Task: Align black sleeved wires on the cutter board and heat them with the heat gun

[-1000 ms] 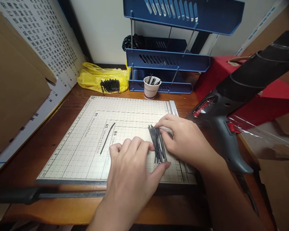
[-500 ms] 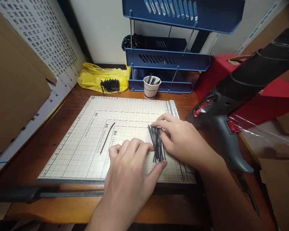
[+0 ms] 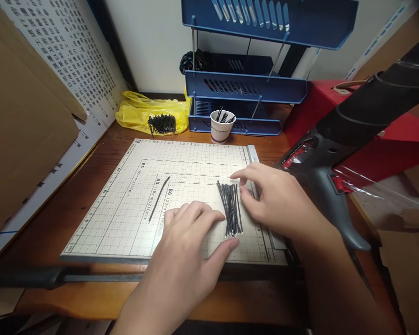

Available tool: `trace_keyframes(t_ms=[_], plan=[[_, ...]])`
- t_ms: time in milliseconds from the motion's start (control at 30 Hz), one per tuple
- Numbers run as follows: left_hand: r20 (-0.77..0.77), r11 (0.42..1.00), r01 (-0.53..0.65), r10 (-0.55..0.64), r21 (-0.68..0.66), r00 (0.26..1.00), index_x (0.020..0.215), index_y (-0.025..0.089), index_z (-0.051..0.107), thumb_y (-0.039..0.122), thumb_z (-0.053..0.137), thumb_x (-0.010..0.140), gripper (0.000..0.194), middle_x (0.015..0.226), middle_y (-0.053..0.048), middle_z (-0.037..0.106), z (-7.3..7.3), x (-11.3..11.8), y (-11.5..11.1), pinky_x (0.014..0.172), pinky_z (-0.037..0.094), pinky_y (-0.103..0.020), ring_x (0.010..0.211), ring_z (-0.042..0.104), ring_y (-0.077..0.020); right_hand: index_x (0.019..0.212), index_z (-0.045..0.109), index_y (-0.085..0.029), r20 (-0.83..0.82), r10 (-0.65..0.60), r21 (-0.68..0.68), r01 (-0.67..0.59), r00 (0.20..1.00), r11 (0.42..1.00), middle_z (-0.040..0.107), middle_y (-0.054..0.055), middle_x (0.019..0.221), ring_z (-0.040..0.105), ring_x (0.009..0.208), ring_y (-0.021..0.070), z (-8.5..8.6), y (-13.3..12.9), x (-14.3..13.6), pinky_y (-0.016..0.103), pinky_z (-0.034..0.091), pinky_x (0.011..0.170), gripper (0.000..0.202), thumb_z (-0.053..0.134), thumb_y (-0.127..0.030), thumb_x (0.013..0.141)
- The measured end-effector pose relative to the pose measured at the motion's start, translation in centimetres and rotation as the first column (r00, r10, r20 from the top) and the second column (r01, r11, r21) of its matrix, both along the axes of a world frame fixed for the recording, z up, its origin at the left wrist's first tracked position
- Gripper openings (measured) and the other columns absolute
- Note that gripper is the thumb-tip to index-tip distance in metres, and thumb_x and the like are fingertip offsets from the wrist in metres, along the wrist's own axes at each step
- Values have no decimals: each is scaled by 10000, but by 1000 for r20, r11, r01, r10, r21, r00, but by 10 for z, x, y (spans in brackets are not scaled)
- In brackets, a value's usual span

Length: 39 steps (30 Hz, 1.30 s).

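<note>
A loose bundle of thin black wires (image 3: 231, 209) with shiny lower ends lies on the gridded cutting board (image 3: 118, 209). At its left and lower end is my left hand (image 3: 192, 242), thumb and forefinger apart, holding nothing. Just right of the bundle, my right hand (image 3: 268, 195) has its fingers curved and apart, with nothing between them. A single black wire (image 3: 158, 200) rests on the board, left of my left hand.
Behind the board stand a paper cup (image 3: 222, 130) with black wires, a yellow bag (image 3: 132, 111) with a wire pile (image 3: 163, 124) and blue shelf trays (image 3: 244, 86). A heat gun (image 3: 326, 163) and red box (image 3: 401, 139) are at right; the cutter's handle (image 3: 28, 277) is front left.
My right hand has drawn back to the right, away from the bundle's upper end. The bundle now lies free between the hands. The whole view has shifted slightly.
</note>
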<state>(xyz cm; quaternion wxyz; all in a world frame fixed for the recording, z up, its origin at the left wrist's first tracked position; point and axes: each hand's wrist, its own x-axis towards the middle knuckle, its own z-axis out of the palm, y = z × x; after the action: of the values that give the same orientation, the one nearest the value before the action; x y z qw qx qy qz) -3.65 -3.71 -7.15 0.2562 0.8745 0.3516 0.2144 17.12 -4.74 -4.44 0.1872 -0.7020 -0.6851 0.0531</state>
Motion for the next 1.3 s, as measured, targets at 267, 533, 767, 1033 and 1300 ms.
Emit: trace_keyframes(t_ms=[267, 533, 767, 1033, 1300], plan=[[-1, 999, -35, 35, -22, 999, 1017, 255, 597, 308, 659, 951, 105, 1008, 5, 618, 1, 6, 2, 845, 398, -430, 924, 570, -220, 1148, 663, -308, -127, -19, -137, 2, 992, 991, 690, -57, 775, 597, 693, 140, 9, -5, 7, 270, 372, 622, 316, 587, -276, 843], [0, 996, -31, 31, 79, 1000, 1058, 224, 601, 172, 491, 1001, 135, 1152, -39, 637, 7, 8, 9, 905, 470, -409, 1038, 575, -223, 788, 744, -301, 7, -31, -239, 32, 999, 970, 602, -37, 595, 457, 525, 112, 10, -9, 11, 259, 278, 529, 142, 603, -313, 806], [0, 998, 1, -1, 63, 1000, 1010, 230, 623, 157, 519, 981, 130, 1182, -20, 665, 4, 14, 16, 923, 494, -417, 1018, 601, -215, 810, 754, -309, -14, -1, -221, -2, 1000, 975, 522, -42, 522, 414, 506, 105, 8, -11, 5, 251, 264, 540, 145, 611, -330, 818], [47, 999, -10, 12, -32, 999, 985, 252, 637, 226, 540, 993, 101, 1205, 3, 663, 7, 11, 21, 962, 476, -381, 1109, 600, -192, 753, 710, -296, -31, 2, -229, -9, 1000, 973, 480, -49, 516, 389, 510, 108, 8, -12, 8, 252, 253, 531, 175, 570, -346, 846], [88, 998, -51, 55, -47, 995, 943, 237, 644, 238, 614, 955, 33, 1183, -18, 667, 4, 16, 22, 958, 477, -373, 1095, 617, -202, 1046, 724, -270, -47, 14, -101, -18, 999, 995, 656, 1, 755, 560, 677, 147, 5, -4, 6, 282, 343, 635, 246, 528, -302, 902]])
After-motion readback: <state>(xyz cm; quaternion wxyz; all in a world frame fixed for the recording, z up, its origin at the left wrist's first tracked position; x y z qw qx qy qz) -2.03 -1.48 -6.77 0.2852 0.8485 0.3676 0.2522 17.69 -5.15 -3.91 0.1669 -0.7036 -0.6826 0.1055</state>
